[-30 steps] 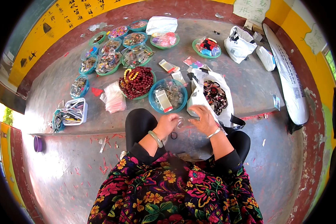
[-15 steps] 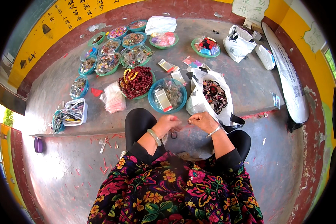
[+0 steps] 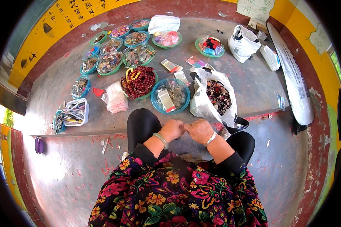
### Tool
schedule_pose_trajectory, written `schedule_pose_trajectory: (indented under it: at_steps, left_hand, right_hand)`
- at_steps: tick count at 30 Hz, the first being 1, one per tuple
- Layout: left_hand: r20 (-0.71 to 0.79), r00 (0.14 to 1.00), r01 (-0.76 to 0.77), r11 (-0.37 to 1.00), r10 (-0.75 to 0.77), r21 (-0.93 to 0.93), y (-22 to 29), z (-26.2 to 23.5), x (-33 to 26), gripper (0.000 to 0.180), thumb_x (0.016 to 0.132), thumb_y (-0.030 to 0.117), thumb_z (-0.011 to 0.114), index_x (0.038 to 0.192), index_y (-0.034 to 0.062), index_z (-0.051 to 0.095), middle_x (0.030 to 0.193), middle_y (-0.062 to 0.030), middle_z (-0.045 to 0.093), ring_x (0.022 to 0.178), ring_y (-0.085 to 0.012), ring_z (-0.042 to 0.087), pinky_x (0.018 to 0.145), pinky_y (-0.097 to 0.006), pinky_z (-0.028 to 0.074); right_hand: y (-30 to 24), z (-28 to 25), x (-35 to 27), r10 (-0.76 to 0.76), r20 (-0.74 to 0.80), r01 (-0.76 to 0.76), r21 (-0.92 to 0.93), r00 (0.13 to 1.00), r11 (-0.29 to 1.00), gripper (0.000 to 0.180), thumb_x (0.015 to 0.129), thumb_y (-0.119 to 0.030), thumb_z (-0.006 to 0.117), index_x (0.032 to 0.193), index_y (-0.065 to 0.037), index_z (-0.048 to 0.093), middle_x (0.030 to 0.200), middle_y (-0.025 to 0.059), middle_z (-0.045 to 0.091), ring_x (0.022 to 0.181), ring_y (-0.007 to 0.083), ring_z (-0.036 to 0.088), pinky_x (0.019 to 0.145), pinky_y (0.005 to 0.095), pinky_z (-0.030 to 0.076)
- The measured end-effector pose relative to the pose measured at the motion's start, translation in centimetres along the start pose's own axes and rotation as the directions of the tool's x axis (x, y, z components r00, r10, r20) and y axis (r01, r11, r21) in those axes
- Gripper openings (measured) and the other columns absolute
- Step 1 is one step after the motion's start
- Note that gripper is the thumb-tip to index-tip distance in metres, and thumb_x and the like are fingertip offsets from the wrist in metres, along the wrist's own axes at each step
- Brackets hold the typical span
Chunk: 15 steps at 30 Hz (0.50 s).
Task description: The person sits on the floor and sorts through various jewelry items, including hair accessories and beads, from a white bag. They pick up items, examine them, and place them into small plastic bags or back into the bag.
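Note:
My left hand (image 3: 172, 130) and my right hand (image 3: 200, 131) meet above my lap, their fingers closed and the fingertips touching. What they pinch is too small to make out; a dark bit shows just under the left fingers. Just beyond them, on the raised grey platform, stands a blue basin (image 3: 154, 99) of small clear packets with a white box (image 3: 166, 100) on top. To its right, a white bag (image 3: 201, 103) lies open, full of dark beaded and corded pieces (image 3: 218, 96). Dark red bead strings (image 3: 139, 85) fill a green basin left of the blue one.
A stack of clear pink-edged bags (image 3: 116, 99) lies left of the beads. Several basins of small goods (image 3: 109, 62) crowd the far left. A white basket of pens (image 3: 76, 113) sits near the platform edge. White bags (image 3: 243, 44) stand far right; red scraps litter the lower floor.
My hands have come together, the right moving left to meet the left, where before a gap lay between them. A small dark ring hung under the left fingers earlier; now it is mostly hidden.

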<state>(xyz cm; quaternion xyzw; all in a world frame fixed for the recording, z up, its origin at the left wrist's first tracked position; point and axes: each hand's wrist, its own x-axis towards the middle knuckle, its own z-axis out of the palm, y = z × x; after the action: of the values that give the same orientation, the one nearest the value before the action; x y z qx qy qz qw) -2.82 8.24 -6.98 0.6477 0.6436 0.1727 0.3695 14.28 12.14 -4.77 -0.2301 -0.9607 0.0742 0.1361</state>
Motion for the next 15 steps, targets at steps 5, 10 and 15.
schedule_pose_trajectory:
  at_steps: [5,10,15]
  left_hand:
    - [-0.051,0.997,0.060,0.998,-0.058,0.026,0.0,0.2,-0.2,0.023,0.073,0.029,0.062,0.079,0.0072,0.065,0.075,-0.0128,0.064,0.072,-0.0304,0.062,0.064,-0.037,0.047]
    - [-0.048,0.999,-0.013,0.997,0.017,0.078,-0.3,0.5,-0.2,0.021,0.073,0.027,0.062,0.080,0.0078,0.065,0.074,-0.0115,0.064,0.073,-0.0291,0.062,0.065,-0.037,0.048]
    - [-0.039,0.999,0.035,0.998,-0.033,0.060,1.0,-0.1,-0.6,0.020,0.073,0.026,0.061,0.080,0.0076,0.065,0.075,-0.0107,0.065,0.074,-0.0290,0.062,0.066,-0.037,0.048]
  right_hand:
    - [-0.9,-0.1,0.1,0.079,0.265,-0.086,0.016,0.961,0.996,0.013,0.078,-0.021,0.051,0.083,-0.010,0.057,0.066,0.0112,0.062,0.064,0.0287,0.061,0.057,0.0424,0.046]
    - [-1.4,-0.5,0.2,0.155,0.348,-0.157,-0.023,0.925,0.987,0.014,0.078,-0.019,0.051,0.080,-0.011,0.062,0.068,0.0110,0.063,0.067,0.0283,0.063,0.059,0.0415,0.048]
    - [-1.2,-0.4,0.3,0.164,0.452,-0.133,-0.099,0.877,0.986,0.017,0.077,-0.017,0.050,0.081,-0.013,0.066,0.071,0.0090,0.064,0.070,0.0265,0.064,0.060,0.0395,0.049]
